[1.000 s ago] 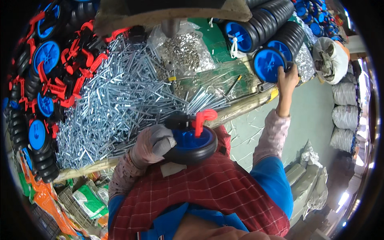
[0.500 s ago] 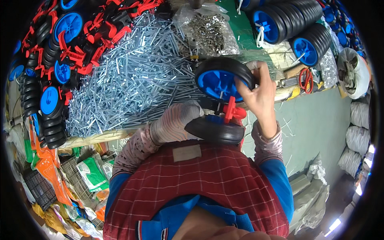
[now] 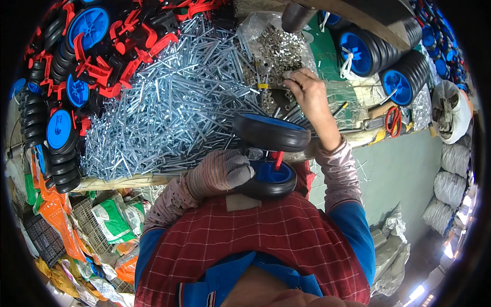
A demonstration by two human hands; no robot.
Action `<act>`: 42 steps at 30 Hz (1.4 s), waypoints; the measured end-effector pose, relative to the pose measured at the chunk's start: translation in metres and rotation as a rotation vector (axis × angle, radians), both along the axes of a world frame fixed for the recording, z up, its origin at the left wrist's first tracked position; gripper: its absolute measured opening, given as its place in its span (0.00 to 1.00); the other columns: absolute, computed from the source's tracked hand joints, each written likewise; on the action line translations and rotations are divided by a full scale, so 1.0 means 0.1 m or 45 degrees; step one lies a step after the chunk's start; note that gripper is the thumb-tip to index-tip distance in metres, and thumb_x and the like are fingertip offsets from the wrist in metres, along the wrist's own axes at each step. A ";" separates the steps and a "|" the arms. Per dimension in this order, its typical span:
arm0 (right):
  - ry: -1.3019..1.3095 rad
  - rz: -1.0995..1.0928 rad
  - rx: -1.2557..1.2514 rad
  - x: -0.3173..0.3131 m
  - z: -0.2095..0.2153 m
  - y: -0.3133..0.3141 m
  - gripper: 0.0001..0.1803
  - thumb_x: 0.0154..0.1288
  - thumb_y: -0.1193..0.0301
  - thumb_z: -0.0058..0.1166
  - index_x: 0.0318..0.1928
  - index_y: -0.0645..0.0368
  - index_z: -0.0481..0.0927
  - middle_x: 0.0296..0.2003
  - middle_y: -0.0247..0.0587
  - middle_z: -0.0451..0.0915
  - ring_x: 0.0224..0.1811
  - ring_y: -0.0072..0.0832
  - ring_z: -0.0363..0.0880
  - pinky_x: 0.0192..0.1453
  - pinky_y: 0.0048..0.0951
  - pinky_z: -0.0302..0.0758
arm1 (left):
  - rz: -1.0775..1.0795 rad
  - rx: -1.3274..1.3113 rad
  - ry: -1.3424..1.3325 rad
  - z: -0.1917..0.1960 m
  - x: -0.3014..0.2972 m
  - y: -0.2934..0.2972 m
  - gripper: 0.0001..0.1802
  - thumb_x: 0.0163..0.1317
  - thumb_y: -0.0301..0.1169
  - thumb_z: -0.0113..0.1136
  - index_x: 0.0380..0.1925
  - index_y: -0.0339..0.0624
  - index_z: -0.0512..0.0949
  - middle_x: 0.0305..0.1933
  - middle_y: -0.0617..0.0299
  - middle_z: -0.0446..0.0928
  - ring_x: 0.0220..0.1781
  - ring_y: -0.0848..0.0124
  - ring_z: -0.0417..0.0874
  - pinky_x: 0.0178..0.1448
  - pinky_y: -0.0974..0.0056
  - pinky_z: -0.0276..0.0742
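My left hand (image 3: 219,172), in a grey knit glove, grips the lower black wheel with a blue hub (image 3: 269,180) close to my chest. A red axle piece (image 3: 277,158) rises from its hub to a second black wheel (image 3: 271,132) stacked just above. My bare right hand (image 3: 307,91) reaches forward over the upper wheel into a clear bag of small metal nuts (image 3: 273,50). Its fingers are curled among the nuts; whether it pinches one I cannot tell.
A large heap of silvery bolts (image 3: 169,112) covers the bench ahead. Black wheels with blue hubs and red brackets (image 3: 76,77) pile at the left. Rows of stacked wheels (image 3: 394,66) lie at the right, with red-handled scissors (image 3: 394,119) beside them. Sacks (image 3: 455,174) stand on the floor.
My right hand let go of the upper wheel, which now sits on the red axle, and moved forward into the bag of nuts. The left hand still holds the lower wheel.
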State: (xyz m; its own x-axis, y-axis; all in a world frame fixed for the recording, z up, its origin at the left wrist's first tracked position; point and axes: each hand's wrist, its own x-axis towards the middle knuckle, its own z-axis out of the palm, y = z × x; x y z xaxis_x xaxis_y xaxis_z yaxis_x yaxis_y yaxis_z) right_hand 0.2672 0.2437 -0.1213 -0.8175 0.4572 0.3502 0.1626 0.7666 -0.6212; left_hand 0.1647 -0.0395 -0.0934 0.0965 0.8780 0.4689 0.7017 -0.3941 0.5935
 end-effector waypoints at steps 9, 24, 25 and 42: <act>-0.227 0.019 0.122 -0.09 0.04 -0.01 0.10 0.58 0.77 0.64 0.41 0.63 0.82 0.38 0.50 0.80 0.38 0.50 0.81 0.42 0.39 0.78 | 0.054 0.065 -0.072 -0.01 -0.06 0.02 0.16 0.48 0.25 0.66 0.38 0.47 0.76 0.35 0.62 0.78 0.33 0.63 0.83 0.29 0.63 0.81; -0.163 -0.188 -0.271 -0.19 0.03 0.04 0.10 0.63 0.71 0.65 0.37 0.65 0.79 0.23 0.46 0.78 0.24 0.32 0.76 0.30 0.32 0.73 | 0.050 0.049 -0.054 0.02 -0.08 0.01 0.14 0.50 0.26 0.65 0.37 0.46 0.75 0.33 0.61 0.78 0.31 0.63 0.83 0.29 0.63 0.80; -0.134 -0.197 -0.278 -0.22 0.00 0.05 0.12 0.62 0.70 0.66 0.36 0.65 0.78 0.23 0.47 0.76 0.23 0.32 0.73 0.29 0.33 0.71 | 0.048 0.039 -0.052 0.02 -0.08 0.01 0.14 0.50 0.26 0.65 0.38 0.46 0.75 0.33 0.61 0.78 0.31 0.63 0.83 0.29 0.63 0.80; 0.153 0.050 -0.005 -0.33 0.18 -0.06 0.07 0.57 0.77 0.66 0.38 0.61 0.86 0.36 0.40 0.86 0.35 0.34 0.85 0.39 0.28 0.80 | 0.086 0.016 -0.046 0.00 -0.04 0.01 0.15 0.50 0.24 0.65 0.39 0.45 0.76 0.34 0.57 0.78 0.32 0.59 0.83 0.29 0.61 0.80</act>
